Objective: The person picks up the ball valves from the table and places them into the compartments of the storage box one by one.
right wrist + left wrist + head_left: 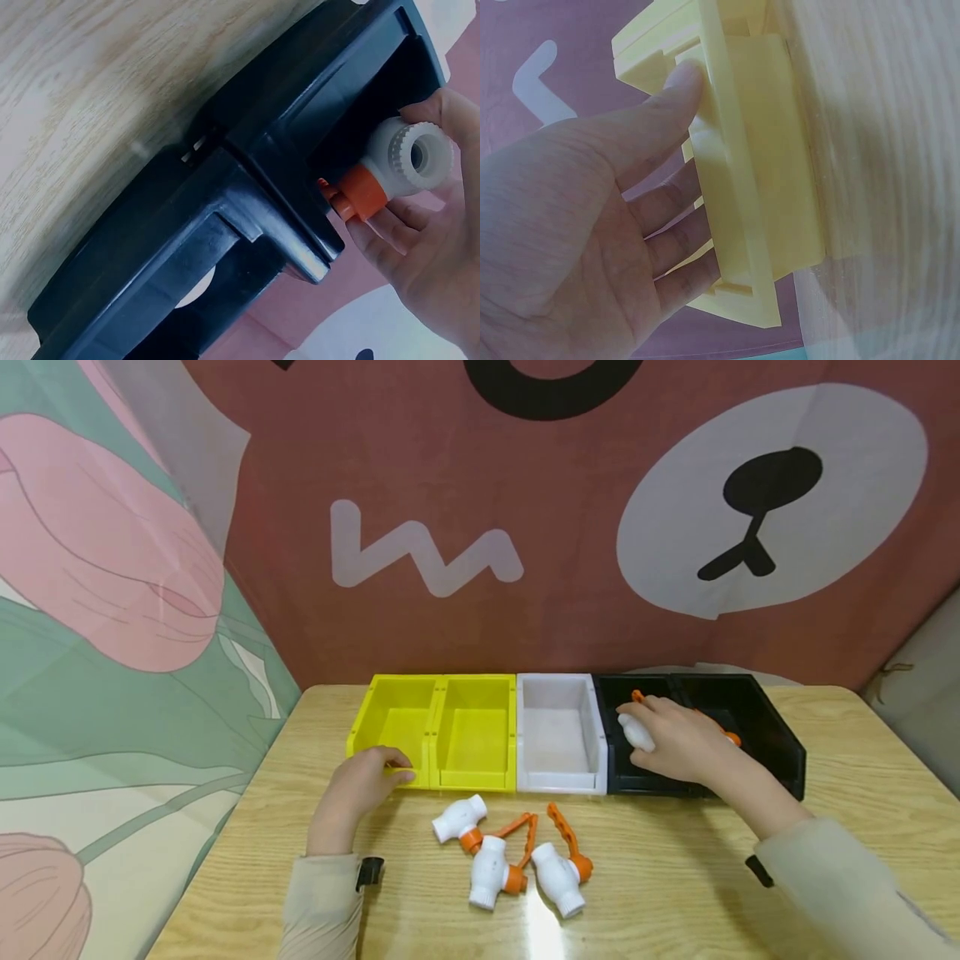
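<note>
Three valves (487,868) lie nearest, on the table (660,893). Past them at left, my left hand (366,785) pinches the near rim of the leftmost yellow bin (401,697). At right, my right hand (678,741) grips a fourth valve (635,732) over the left black bin (648,787). Between these two bins stand another yellow bin (474,778) and a white bin (562,782); something orange (733,738) shows in the right black bin (780,752). Farthest is a brown backdrop (562,560).
</note>
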Demonstrator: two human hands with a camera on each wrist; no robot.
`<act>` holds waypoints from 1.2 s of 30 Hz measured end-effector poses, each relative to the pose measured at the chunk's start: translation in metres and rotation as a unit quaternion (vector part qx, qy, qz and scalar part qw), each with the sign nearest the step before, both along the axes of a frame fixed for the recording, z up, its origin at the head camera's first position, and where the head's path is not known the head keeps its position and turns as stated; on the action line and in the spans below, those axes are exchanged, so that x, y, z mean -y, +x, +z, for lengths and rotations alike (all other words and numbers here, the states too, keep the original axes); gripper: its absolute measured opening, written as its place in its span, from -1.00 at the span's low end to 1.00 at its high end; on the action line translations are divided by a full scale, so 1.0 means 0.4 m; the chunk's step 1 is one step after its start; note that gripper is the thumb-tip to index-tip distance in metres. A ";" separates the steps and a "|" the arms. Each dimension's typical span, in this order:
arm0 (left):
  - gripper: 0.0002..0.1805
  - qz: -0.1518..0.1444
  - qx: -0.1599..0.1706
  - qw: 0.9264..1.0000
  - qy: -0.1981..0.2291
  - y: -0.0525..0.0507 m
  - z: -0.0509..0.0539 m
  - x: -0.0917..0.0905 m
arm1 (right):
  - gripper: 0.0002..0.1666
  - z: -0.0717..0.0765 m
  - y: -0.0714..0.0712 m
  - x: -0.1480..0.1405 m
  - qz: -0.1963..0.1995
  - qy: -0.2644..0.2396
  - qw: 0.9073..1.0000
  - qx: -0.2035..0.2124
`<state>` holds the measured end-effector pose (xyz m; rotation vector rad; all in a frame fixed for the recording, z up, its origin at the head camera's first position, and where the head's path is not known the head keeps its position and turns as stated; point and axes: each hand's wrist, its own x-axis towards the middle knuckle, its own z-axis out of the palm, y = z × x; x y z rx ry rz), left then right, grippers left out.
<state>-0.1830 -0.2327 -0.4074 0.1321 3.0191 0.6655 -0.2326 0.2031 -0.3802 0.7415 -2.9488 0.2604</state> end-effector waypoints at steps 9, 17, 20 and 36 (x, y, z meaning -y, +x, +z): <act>-0.84 -0.002 -0.002 1.000 -0.002 -0.004 -0.002 0.003 | -0.26 -0.008 -0.027 0.014 -0.011 0.021 0.999 0.034; -0.85 -0.002 -0.003 1.000 0.000 -0.007 -0.003 0.001 | -0.22 -0.023 -0.046 0.019 -0.014 0.042 0.998 0.051; -0.85 0.000 -0.001 1.000 -0.001 -0.007 -0.003 0.001 | -0.22 -0.029 -0.051 0.021 -0.014 0.048 0.997 0.052; -0.85 0.003 0.002 1.000 -0.002 -0.007 -0.002 0.000 | -0.18 -0.059 -0.064 0.028 -0.021 0.061 0.995 0.076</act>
